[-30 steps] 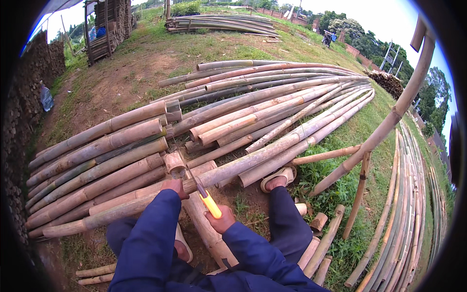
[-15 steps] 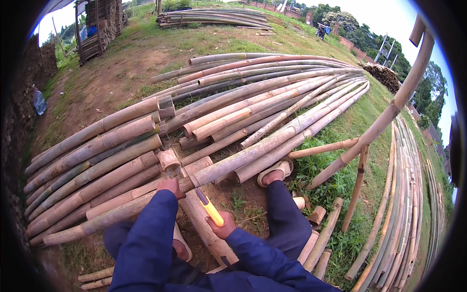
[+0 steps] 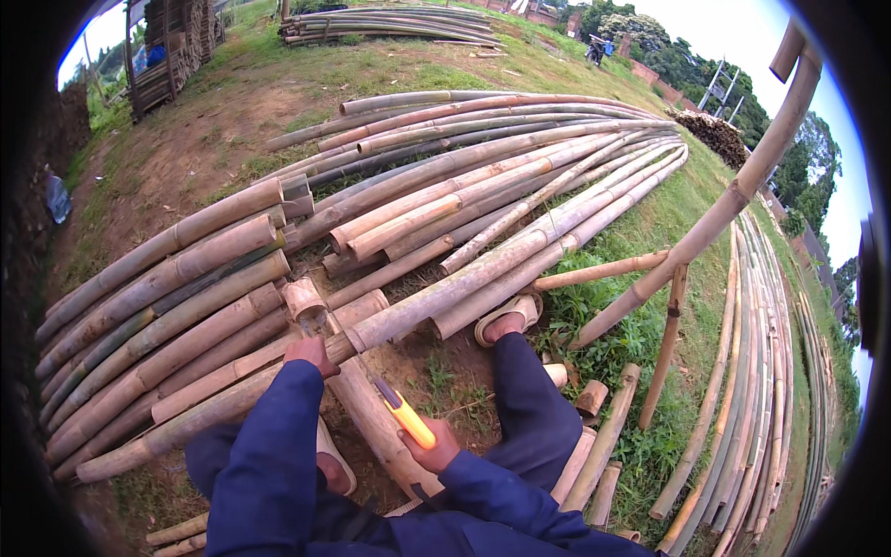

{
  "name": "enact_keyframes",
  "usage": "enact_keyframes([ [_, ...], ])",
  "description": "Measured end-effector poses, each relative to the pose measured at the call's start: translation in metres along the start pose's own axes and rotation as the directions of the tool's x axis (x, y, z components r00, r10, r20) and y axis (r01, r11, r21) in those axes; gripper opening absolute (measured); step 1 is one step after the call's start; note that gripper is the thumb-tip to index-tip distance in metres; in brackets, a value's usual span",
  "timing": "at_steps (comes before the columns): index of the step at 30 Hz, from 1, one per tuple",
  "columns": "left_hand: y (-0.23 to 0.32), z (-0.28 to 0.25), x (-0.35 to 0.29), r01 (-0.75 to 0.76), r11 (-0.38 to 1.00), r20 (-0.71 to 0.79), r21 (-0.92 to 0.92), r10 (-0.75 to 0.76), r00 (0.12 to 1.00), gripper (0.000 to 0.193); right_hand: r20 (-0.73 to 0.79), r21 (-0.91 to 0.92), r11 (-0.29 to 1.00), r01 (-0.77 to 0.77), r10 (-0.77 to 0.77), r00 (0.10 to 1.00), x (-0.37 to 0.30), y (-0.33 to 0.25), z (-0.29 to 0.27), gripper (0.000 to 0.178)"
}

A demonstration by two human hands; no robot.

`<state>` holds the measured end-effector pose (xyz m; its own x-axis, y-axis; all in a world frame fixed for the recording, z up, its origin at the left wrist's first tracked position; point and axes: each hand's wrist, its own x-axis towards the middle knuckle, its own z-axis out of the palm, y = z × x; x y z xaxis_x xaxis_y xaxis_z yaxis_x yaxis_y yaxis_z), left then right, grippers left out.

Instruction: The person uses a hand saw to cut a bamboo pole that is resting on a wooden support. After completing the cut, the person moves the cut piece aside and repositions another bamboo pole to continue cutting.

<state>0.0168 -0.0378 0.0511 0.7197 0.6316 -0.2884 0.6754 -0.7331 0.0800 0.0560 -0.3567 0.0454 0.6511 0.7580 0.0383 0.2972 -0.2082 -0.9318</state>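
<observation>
My left hand (image 3: 311, 355) is closed on a long bamboo pole (image 3: 223, 401), near a darker joint. Beyond that joint a paler bamboo length (image 3: 418, 311) runs on to the far right; I cannot tell if the two are one piece. My right hand (image 3: 432, 447) grips the yellow handle of a saw (image 3: 408, 418), its dark, thin blade seen nearly edge-on, pointing toward the joint. Beneath lies a thick bamboo log (image 3: 379, 422), crosswise between my feet. A short cut bamboo piece (image 3: 303, 299) sits just beyond my left hand.
Cut bamboo lengths (image 3: 167, 269) are piled at the left, long poles (image 3: 483, 186) ahead. A slanting bamboo post (image 3: 705, 218) with props stands at the right, by more long poles (image 3: 742, 371). Short offcuts (image 3: 603, 436) lie beside my right leg. Another stack (image 3: 390, 28) lies far back.
The saw and my right hand have drawn back toward me, away from the pole. My left hand stays on the pole. The whole view has shifted slightly.
</observation>
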Motion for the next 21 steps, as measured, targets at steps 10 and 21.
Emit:
enact_keyframes([
  [10,-0.004,-0.004,-0.001,0.013,0.999,0.016,0.033,-0.014,1.000,0.064,0.064,-0.007,0.999,-0.036,0.036,0.997,-0.072,-0.023,-0.034,0.026],
  [21,0.000,-0.008,0.010,-0.014,1.000,-0.002,0.011,0.014,1.000,0.064,-0.020,-0.013,0.991,0.130,-0.130,0.991,0.082,-0.019,0.034,0.021],
])
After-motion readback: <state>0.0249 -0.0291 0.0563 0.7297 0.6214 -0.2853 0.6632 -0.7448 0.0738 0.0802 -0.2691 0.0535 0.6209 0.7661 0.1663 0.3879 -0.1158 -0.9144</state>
